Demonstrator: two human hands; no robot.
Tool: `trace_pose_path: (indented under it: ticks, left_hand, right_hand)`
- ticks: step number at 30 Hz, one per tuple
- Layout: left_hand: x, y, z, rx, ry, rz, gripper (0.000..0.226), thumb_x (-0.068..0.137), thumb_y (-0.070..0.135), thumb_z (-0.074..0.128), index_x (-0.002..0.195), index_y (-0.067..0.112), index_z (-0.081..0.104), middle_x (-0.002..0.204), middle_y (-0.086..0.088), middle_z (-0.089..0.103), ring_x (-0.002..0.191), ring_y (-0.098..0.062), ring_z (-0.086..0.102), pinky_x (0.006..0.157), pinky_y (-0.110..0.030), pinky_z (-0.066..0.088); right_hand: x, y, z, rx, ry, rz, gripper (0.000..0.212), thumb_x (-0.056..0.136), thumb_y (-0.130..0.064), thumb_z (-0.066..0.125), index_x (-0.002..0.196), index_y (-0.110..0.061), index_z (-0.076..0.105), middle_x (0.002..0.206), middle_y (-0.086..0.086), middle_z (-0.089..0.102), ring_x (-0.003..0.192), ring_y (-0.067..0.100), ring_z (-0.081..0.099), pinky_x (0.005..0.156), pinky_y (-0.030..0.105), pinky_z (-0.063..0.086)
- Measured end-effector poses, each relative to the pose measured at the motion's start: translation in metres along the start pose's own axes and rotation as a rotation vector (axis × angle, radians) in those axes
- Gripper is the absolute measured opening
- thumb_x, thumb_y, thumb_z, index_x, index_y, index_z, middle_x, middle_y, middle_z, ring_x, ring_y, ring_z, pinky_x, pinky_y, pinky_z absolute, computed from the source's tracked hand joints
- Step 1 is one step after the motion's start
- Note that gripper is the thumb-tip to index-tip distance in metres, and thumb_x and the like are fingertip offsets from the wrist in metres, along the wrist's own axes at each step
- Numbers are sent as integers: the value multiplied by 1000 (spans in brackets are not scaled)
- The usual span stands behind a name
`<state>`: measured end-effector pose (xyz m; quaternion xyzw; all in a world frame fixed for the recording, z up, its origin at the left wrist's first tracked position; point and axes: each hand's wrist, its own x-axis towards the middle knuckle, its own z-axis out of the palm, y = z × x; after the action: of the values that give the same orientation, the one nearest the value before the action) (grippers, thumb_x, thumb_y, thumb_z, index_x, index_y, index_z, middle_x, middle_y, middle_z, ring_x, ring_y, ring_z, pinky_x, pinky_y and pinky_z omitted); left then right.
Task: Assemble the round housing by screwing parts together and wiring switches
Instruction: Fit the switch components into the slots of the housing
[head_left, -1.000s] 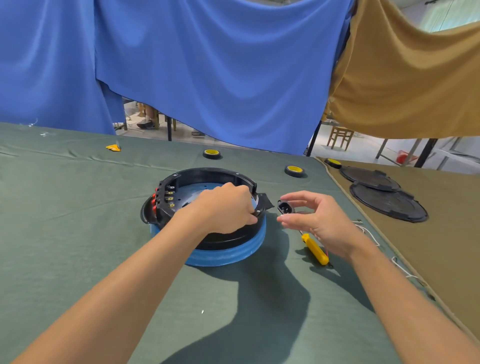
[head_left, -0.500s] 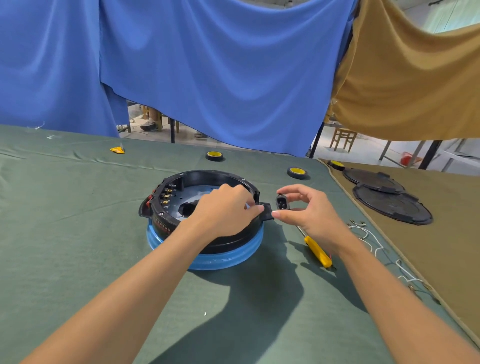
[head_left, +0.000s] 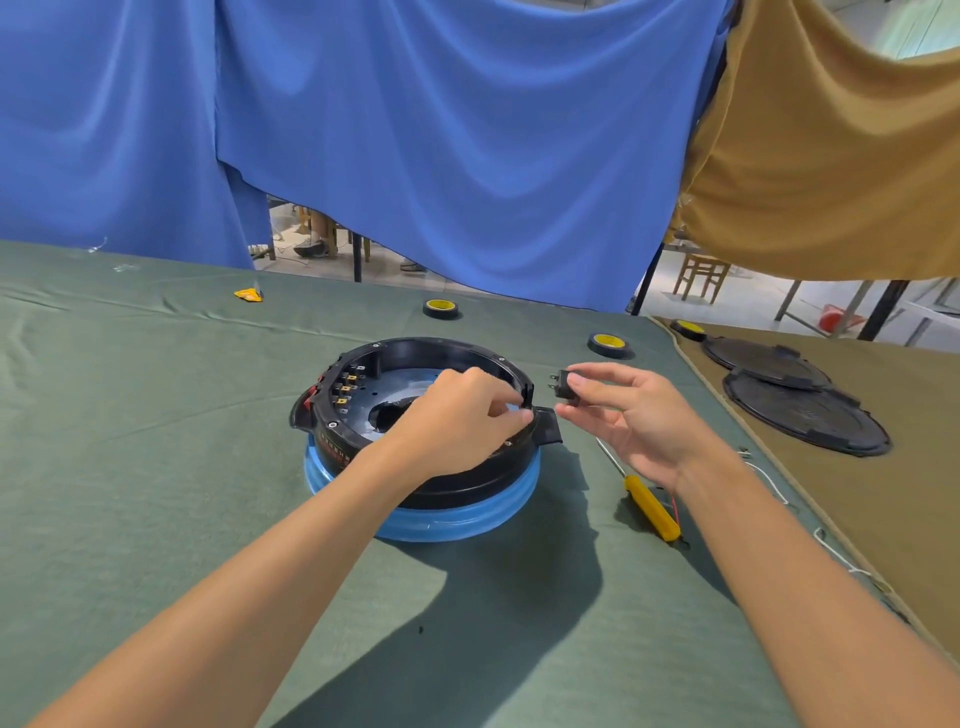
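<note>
Left hand (head_left: 462, 415) grips the housing (head_left: 415, 351) rim; right hand (head_left: 639, 421) pinches a switch (head_left: 562, 387) (just beside).

No legible text, brand or number found. One line of small reddish print runs along the outer wall of the round housing (head_left: 332, 441), just left of the left hand (head_left: 462, 421); characters too small to read

The scene is bright with daylight. The light comes from the far side and above, so the housing (head_left: 447, 358) throws a dark, quite sharp shadow toward the viewer on the green cloth (head_left: 156, 467). The floor (head_left: 743, 306) behind looks washed out. The wide lens bends the edges, and the middle is sharp.
</note>
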<state>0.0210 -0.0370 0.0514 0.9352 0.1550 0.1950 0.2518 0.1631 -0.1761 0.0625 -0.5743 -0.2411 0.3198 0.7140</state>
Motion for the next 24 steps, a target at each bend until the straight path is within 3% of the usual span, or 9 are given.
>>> trace_pose_path:
  ticks: [3,6,8,12,15,17,20,24]
  left_hand:
    - [8,2,-4,-53,72,-26,42,94,37,64,132,19,61,118,1,69,102,-16,63,93,-36,50]
    - [16,3,-6,75,43,-2,61,91,43,66,145,23,46,138,0,57,124,-21,54,102,-47,46]
    - [19,3,-6,101,27,42,49,92,41,65,137,23,56,130,0,62,119,-22,56,98,-47,48]
    - [24,2,-3,47,33,90,17,95,27,64,105,14,69,96,-2,71,92,-25,63,84,-47,52]
    - [31,-1,-3,-34,108,14,27,92,22,68,117,12,66,113,-7,71,103,-23,64,94,-35,51]
    - [34,-4,-3,-77,119,-45,37,90,23,72,123,11,62,119,-5,68,103,-16,62,87,-24,46]
    - [38,-8,-2,-102,100,-57,31,87,20,75,115,10,69,112,-6,71,93,-14,63,80,-20,44]
    - [40,-9,1,-152,139,-78,27,87,18,75,113,12,74,108,-4,74,90,-12,66,79,-15,48]
  right_hand:
    - [3,-3,7,-266,-15,7,26,80,-16,75,104,-7,70,89,9,72,72,21,70,65,26,57]
    - [8,-3,14,-351,-73,-2,26,79,-18,77,104,-12,70,83,5,74,67,16,66,66,25,56]
    - [11,-1,18,-357,-90,-13,25,79,-17,77,102,-12,70,85,9,75,69,16,67,69,28,56]
    - [18,5,20,-284,-51,-24,22,82,-17,75,99,-5,68,89,12,75,74,21,72,67,27,56]
    - [24,11,16,-318,35,-64,17,90,-27,68,91,-11,71,84,5,75,69,14,69,59,23,54]
    - [29,21,14,-382,210,-163,16,92,-26,63,85,-14,70,79,2,73,63,9,65,55,22,51]
    - [29,49,9,-589,451,-396,18,92,-22,60,77,-16,67,71,-3,69,64,12,62,66,31,50]
    - [26,72,6,-824,448,-548,16,92,-20,61,80,-15,70,73,-1,69,71,16,61,67,27,44]
